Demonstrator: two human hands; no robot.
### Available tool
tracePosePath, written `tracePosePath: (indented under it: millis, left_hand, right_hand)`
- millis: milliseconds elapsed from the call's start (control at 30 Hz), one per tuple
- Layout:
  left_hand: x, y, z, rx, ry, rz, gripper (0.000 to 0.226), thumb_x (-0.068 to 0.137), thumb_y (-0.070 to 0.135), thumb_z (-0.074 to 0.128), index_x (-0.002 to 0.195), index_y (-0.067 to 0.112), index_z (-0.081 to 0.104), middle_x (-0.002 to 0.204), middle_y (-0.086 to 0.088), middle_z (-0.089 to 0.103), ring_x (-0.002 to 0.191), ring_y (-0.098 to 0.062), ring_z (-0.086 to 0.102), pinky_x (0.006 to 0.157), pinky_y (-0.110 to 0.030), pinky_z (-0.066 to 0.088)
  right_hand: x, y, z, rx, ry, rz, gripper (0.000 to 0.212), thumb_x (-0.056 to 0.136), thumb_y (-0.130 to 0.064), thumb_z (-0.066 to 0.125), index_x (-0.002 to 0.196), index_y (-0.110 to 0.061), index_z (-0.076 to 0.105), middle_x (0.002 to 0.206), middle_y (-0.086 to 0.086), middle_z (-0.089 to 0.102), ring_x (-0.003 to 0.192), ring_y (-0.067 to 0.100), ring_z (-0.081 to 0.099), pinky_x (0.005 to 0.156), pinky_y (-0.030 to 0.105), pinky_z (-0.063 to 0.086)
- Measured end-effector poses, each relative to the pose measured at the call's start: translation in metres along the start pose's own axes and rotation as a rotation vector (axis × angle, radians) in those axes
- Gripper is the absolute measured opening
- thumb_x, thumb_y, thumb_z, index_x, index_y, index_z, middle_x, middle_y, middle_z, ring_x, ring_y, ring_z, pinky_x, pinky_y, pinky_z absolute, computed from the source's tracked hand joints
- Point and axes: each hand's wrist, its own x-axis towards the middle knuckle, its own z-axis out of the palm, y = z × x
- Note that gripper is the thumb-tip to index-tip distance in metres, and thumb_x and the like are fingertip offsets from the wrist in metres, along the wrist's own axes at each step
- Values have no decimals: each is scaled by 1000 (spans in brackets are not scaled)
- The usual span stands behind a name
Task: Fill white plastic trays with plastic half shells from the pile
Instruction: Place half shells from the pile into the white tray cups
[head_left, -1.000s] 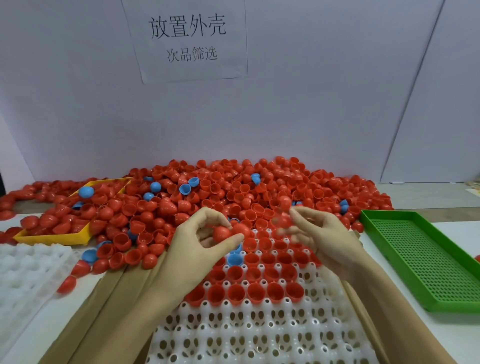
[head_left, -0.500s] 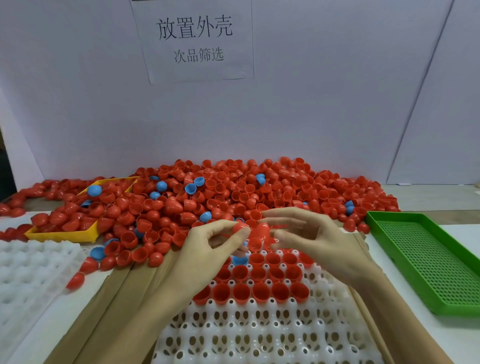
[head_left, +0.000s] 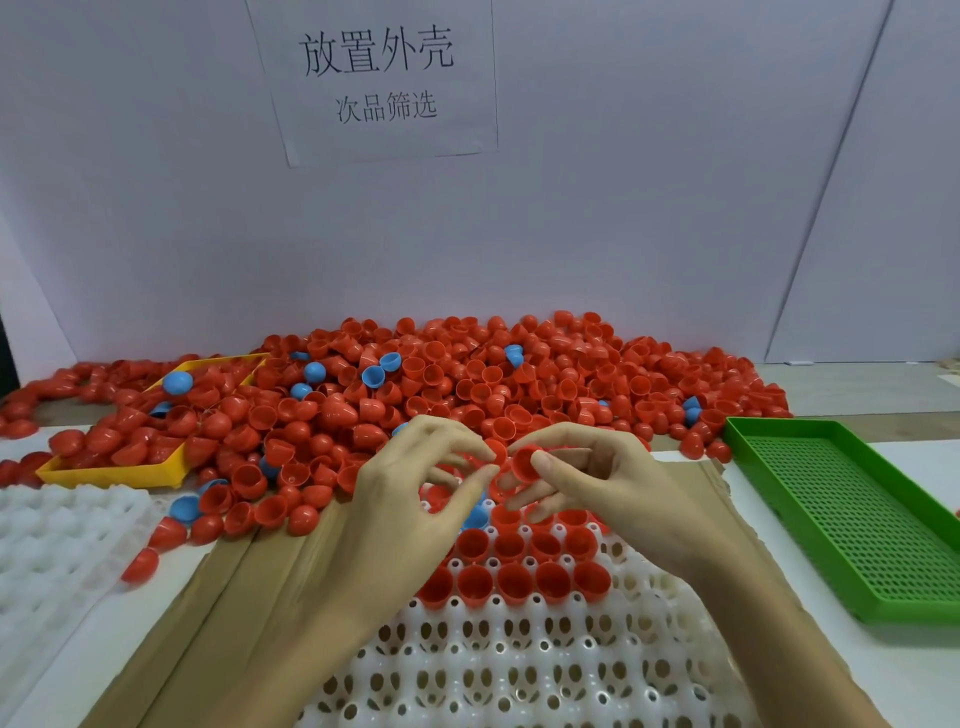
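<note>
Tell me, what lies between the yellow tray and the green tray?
In the head view, the pile of red shells, a few blue ones among them, fills the stretch between the yellow tray and the green tray.

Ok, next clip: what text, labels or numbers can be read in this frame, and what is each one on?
"放置外壳": large black characters, top line of the white paper sheet stuck to the pale back wall.
"次品筛选": smaller characters, second line on the same sheet.
No writing can be seen on the white plastic tray, the green perforated plastic tray, the yellow plastic tray or the red plastic half shells.
</note>
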Motion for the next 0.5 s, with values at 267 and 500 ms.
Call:
tracePosePath:
  millis: [267, 500]
  left_hand:
    - [-1, 1, 4, -268, -112, -309, 14, 80, 19, 85, 94, 17, 83, 108, 14, 72, 96, -6, 74, 86, -19, 58]
    - [-5, 11, 14, -135, -263, -187, 12, 84, 15, 83, 93, 23, 81, 112, 21, 69, 97, 0, 71, 86, -11, 53]
  right_hand:
    - [-1, 1, -4, 34, -155, 50, 26, 105, -33, 64, 122, -15, 72, 110, 19, 79, 102, 38, 77, 85, 40, 65]
    - [-1, 6, -39, 111, 152, 70, 56, 107, -54, 44, 110, -9, 79, 105, 25, 77, 88, 36, 77, 71, 29, 63]
